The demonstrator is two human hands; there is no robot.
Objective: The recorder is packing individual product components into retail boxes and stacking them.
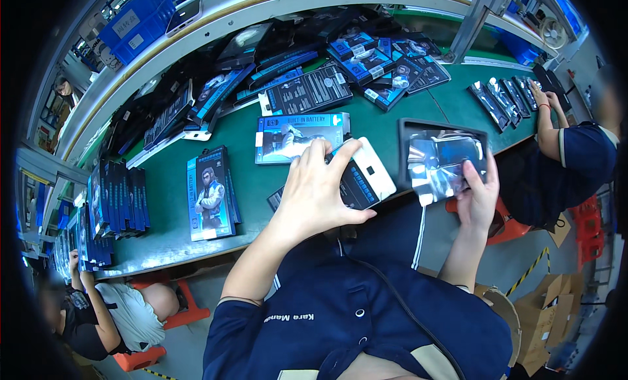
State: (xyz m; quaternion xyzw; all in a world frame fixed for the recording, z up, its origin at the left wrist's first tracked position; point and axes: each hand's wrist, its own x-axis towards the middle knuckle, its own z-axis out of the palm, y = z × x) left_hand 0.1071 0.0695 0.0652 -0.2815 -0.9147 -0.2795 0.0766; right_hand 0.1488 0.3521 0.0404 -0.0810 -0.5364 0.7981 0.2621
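My right hand (pixel 479 195) holds a black plastic tray (pixel 404 151) by its right side, tilted up off the bench. A shiny clear plastic bag (pixel 428 167) lies in the tray, with a dark item inside that I cannot make out. My left hand (pixel 311 190) is spread over a dark flat box (pixel 358 189) with a white end flap (pixel 374 167). Its thumb and fingers are wide apart, and it hides much of that box. Just beyond lies a blue and silver battery box (pixel 278 141). Left of it rests a small stack of similar printed boxes (pixel 208 193).
A large heap of dark boxes (pixel 304 92) fills the back of the green bench (pixel 160 249). Upright boxes (pixel 121 200) stand in rows at the left. Several black trays (pixel 489 105) lie near a co-worker (pixel 556 157) at the right. Another person (pixel 111 308) sits at the lower left.
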